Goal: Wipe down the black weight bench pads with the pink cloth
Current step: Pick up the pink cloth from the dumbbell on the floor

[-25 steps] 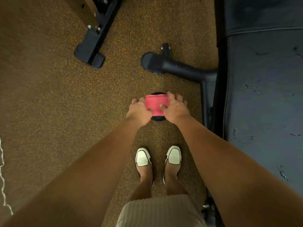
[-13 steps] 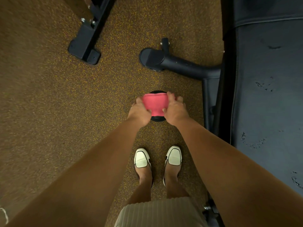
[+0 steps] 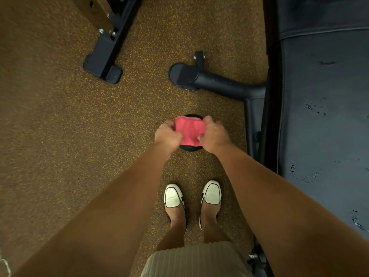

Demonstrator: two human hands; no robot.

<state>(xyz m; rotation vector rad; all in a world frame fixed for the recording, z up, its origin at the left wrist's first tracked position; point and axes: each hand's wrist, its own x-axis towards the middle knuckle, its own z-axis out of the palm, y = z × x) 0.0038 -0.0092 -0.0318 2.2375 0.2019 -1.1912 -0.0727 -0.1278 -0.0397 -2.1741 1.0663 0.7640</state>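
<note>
A small pink cloth (image 3: 189, 131) is bunched between both my hands, held over a round black disc (image 3: 190, 147) on the floor ahead of my feet. My left hand (image 3: 167, 135) grips the cloth's left edge with curled fingers. My right hand (image 3: 214, 134) grips its right edge the same way. The black weight bench pad (image 3: 323, 120), scuffed in spots, runs along the right side of the view, apart from the cloth. A second pad section (image 3: 319, 13) lies beyond a seam at the top right.
The bench's black tubular foot (image 3: 201, 78) juts left onto the speckled brown rubber floor (image 3: 60, 126). Another machine's black base foot (image 3: 103, 60) sits at the upper left. My white shoes (image 3: 191, 194) stand just below the hands.
Both hands have closed in on the cloth, crumpling it from a flat stretched rectangle into a bunched shape. The hands stay over the black disc.
</note>
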